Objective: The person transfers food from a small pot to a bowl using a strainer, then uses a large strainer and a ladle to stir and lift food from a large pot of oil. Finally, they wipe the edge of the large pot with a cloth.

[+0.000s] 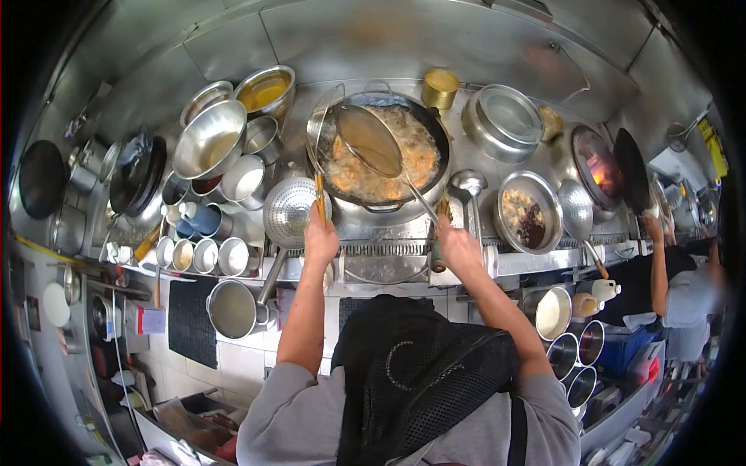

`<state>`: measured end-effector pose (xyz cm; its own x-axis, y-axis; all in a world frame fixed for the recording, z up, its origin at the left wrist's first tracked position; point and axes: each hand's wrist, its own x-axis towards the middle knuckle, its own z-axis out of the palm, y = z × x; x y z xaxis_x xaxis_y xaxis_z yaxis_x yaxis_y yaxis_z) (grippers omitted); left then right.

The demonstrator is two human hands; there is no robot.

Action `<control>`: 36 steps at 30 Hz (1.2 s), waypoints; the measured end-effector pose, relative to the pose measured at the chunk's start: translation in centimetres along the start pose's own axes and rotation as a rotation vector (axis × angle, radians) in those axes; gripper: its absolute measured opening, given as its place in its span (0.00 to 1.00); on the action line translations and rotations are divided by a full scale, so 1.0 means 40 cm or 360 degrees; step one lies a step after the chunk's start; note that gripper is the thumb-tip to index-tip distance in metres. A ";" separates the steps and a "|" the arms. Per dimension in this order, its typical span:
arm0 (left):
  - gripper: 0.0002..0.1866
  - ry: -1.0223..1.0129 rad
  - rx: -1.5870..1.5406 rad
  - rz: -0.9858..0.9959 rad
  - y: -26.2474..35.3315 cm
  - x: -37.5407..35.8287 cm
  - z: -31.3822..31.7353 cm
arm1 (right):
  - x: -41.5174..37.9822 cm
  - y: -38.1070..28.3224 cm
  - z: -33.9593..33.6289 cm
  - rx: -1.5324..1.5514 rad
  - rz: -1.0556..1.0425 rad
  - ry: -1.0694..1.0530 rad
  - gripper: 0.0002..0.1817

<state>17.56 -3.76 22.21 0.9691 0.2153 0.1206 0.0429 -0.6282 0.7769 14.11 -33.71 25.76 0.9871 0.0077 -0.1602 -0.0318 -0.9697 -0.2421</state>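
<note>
My left hand is closed around the wooden handle of a wire skimmer, whose basket is at the left rim of a wok. In my right hand is the long handle of a fine-mesh strainer, held tilted above the wok. Bubbling oil and orange-brown pieces of food fill the wok. A perforated ladle lies just left of my left hand, and a steel ladle rests near my right hand.
Steel bowls and seasoning pots crowd the left counter. To the right are a lidded pot, a bowl of mixed food and a burner with flames. Another person works at far right. A pot sits at the front edge.
</note>
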 end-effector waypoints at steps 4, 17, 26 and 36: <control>0.33 -0.0077 0.0116 -0.0171 0.001 0.006 0.022 | 0.074 -0.023 0.059 0.0052 0.0124 0.0065 0.25; 0.33 -0.0164 0.0030 -0.0220 -0.054 0.082 0.022 | 0.094 0.043 0.039 0.0115 0.0080 0.0405 0.21; 0.28 -0.0329 -0.0408 -0.0308 -0.109 0.156 0.076 | 0.200 0.119 -0.005 0.0045 0.0375 0.0400 0.19; 0.32 -0.0684 -0.1641 -0.0658 -0.070 0.125 0.005 | 0.276 0.090 0.124 0.0848 0.0022 0.0435 0.17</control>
<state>22.33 -1.06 20.51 0.9382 -0.1314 -0.3203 0.3462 0.3696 0.8623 24.13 -35.91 18.37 0.9884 -0.1355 0.0682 -0.0495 -0.7129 -0.6995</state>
